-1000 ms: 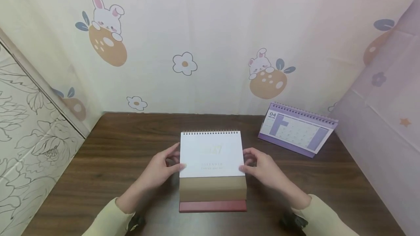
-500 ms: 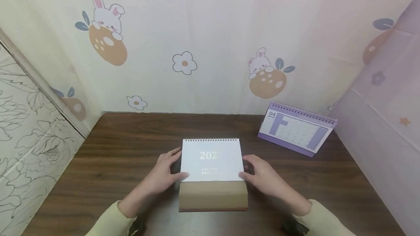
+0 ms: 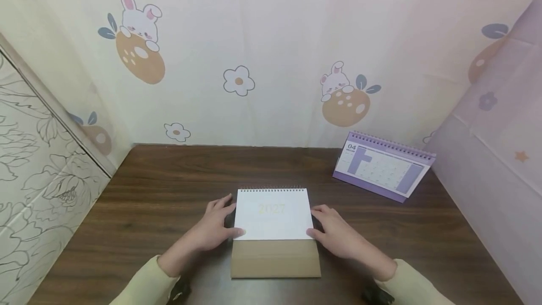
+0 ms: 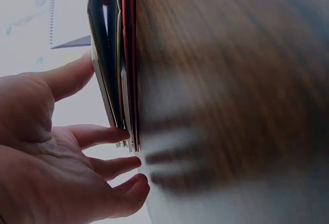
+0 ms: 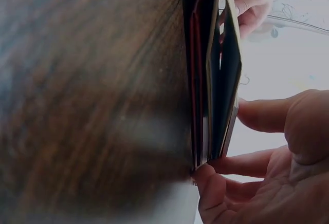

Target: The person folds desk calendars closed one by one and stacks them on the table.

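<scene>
A white calendar (image 3: 273, 218) with gold 2027 lettering, a top wire binding and a brown card base (image 3: 275, 260) lies low on the table. My left hand (image 3: 213, 225) holds its left side, thumb on the white cover and fingers at the edge. On the opposite side my right hand (image 3: 338, 234) grips in the same way. Seen edge-on in the left wrist view, the brown card (image 4: 105, 88) is partly folded beside red layers (image 4: 132, 70), with the left hand (image 4: 56, 142) around the binding end. The right wrist view shows red layers (image 5: 195, 64) too, and the right hand (image 5: 272, 167) touching that end.
A purple and white desk calendar (image 3: 383, 166) showing 04 stands tilted at the back right of the brown wooden table (image 3: 178, 168). Behind the table hangs a curtain (image 3: 279, 36) with rabbit prints, and a flower-patterned panel (image 3: 38, 178) is at the left.
The white cover and its binding have come down toward the near edge, both hands moving along with them. The red strip below the brown base has gone out of sight in the head view.
</scene>
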Motion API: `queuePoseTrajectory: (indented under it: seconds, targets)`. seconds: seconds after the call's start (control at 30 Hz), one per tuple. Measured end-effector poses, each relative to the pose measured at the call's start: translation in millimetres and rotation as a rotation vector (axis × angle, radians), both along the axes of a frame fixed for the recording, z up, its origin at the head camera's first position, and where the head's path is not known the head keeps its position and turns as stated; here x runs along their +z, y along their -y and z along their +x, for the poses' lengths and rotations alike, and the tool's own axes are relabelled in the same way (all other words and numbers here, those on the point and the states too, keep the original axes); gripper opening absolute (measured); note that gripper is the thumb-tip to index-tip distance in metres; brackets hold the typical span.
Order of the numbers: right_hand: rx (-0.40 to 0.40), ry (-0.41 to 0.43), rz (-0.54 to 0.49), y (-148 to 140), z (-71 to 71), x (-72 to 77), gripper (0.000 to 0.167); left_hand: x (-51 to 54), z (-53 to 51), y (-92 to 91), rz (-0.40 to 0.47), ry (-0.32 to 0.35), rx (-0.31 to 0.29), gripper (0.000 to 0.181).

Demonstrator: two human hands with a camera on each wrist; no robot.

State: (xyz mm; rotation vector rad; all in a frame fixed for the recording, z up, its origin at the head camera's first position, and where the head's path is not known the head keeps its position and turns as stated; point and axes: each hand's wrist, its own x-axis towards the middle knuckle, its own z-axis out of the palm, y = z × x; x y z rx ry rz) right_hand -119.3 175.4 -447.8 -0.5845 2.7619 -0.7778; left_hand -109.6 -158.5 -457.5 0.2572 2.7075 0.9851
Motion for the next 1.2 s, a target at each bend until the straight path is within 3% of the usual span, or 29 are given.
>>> queuePoseTrajectory:
  seconds: [0.13, 0.3, 0.37, 0.47, 0.6, 0.7, 0.8, 1.0, 1.2]
  targets:
    - [-0.011, -0.007, 0.010, -1, -1.9, -0.5, 0.050, 1.7, -0.3, 0.2, -0.053, -0.031, -0.015, 0.077]
    - [0.015, -0.099, 0.012, -3, 0.1, 1.6, 0.058, 3.2, 7.0, 0.2, -0.156, -0.151, -0.073, 0.078]
    - [0.060, -0.146, 0.005, -3, 3.7, 2.7, 0.064, 4.8, 12.6, -0.7, -0.216, -0.220, -0.128, 0.079]
    - [0.179, -0.194, -0.001, -3, 10.7, 4.4, 0.075, 8.7, 21.3, -2.9, -0.294, -0.345, -0.255, 0.082]
    - [0.342, -0.169, 0.050, -2, 22.4, 8.3, 0.090, 14.2, 33.0, -6.9, -0.364, -0.456, -0.447, 0.091]
    - [0.408, -0.109, 0.136, 0, 28.5, 11.4, 0.098, 15.4, 39.0, -10.6, -0.408, -0.461, -0.545, 0.096]
    - [0.435, -0.065, 0.206, 2, 30.3, 13.8, 0.103, 14.2, 40.4, -13.6, -0.452, -0.458, -0.588, 0.096]
    - [0.460, -0.042, 0.271, 4, 29.7, 14.0, 0.107, 13.1, 36.7, -17.0, -0.522, -0.418, -0.606, 0.095]
    - [0.508, -0.055, 0.304, 6, 27.5, 13.5, 0.106, 15.2, 36.7, -16.9, -0.536, -0.384, -0.604, 0.095]
